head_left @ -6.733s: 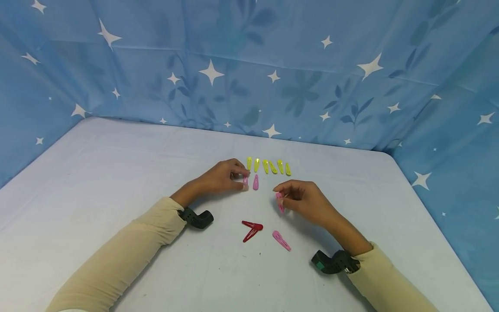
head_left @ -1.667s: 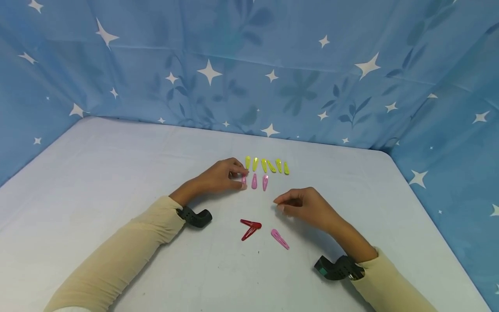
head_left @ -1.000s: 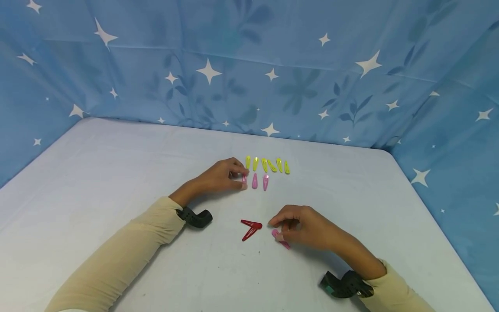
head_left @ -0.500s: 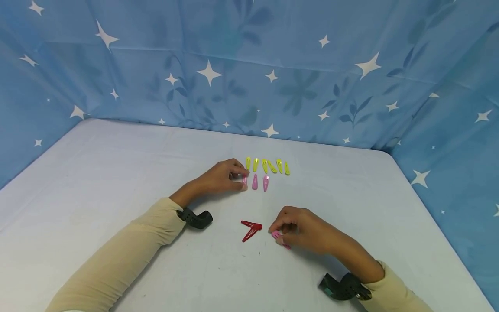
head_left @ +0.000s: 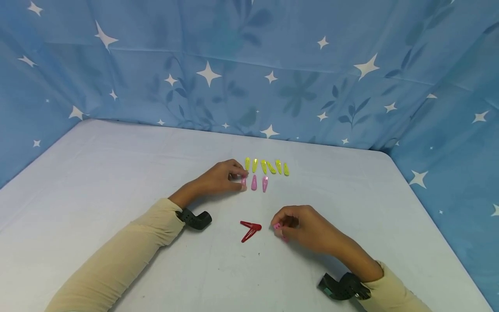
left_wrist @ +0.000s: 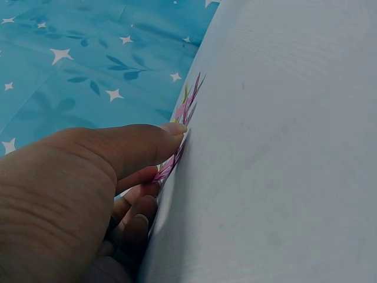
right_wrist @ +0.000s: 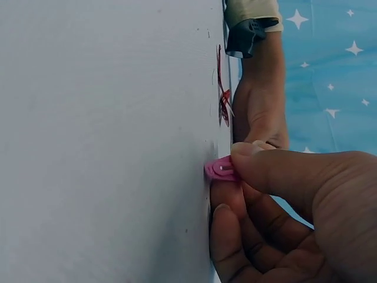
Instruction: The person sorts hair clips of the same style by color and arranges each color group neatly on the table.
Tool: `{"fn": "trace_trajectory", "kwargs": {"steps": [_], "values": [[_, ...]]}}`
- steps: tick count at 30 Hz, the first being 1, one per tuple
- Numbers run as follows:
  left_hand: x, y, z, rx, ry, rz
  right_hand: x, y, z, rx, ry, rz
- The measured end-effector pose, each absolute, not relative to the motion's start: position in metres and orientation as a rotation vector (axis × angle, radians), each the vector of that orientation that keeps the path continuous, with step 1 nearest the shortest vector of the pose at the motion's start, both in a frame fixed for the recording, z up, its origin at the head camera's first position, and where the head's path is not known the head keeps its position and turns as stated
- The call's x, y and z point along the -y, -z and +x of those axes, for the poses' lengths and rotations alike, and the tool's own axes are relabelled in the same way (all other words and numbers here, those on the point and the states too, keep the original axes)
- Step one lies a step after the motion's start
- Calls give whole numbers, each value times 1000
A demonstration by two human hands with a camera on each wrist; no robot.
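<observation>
My left hand (head_left: 221, 177) pinches a pink snap hair clip (head_left: 243, 181) by its two ends, thumb at the near end and a fingertip at the far end. Two more pink clips (head_left: 254, 183) lie to its right in a row. In my right hand (head_left: 308, 229) another pink hair clip (head_left: 277, 226) is pinched between thumb and fingers, partly covered by them. The right wrist view shows this clip's rounded end (right_wrist: 222, 169) poking out beyond the thumb, close to the tabletop. Two red hair clips (head_left: 251, 230) lie to the left of that hand, meeting in a V.
Several yellow hair clips (head_left: 255, 164) form a row just beyond the pink ones. Everything lies on a white-covered table (head_left: 175, 268). A blue curtain with stars and leaves (head_left: 234, 86) hangs behind its far edge.
Earlier, my right hand left a pink clip at the row's right end. Then it came back nearer and took up the lone pink clip, which has turned and shifted slightly. My left hand stays put.
</observation>
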State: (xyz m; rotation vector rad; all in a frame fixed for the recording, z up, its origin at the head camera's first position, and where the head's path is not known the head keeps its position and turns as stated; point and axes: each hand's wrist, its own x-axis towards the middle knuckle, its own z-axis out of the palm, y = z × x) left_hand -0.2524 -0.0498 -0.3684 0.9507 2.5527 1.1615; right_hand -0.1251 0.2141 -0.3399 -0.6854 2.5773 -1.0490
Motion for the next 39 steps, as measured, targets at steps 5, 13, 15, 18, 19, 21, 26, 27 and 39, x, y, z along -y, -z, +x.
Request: {"fn": "trace_trajectory", "kwargs": {"steps": [5, 13, 15, 18, 19, 21, 26, 27, 39], "values": [[49, 368, -253, -2548, -1161, 944, -213, 340, -125, -2578, 1088, -670], [50, 367, -253, -2552, -1154, 955, -209, 340, -123, -2490, 1202, -623], [50, 367, -252, -2550, -1155, 963, -208, 340, -123, -2481, 1212, -613], [50, 368, -253, -2545, -1161, 969, -208, 340, -122, -2477, 1223, -615], [50, 368, -253, -2545, -1163, 967, -209, 340, -122, -2476, 1225, -617], [50, 368, -253, -2544, -1166, 963, -209, 340, -122, -2470, 1234, -623], [50, 368, -253, -2545, -1168, 955, -212, 340, -123, -2469, 1254, -626], [50, 368, -253, -2543, -1170, 954, -213, 340, -123, -2471, 1259, -627], [50, 369, -254, -2547, -1158, 939, -221, 340, -134, -2503, 1308, -633]]}}
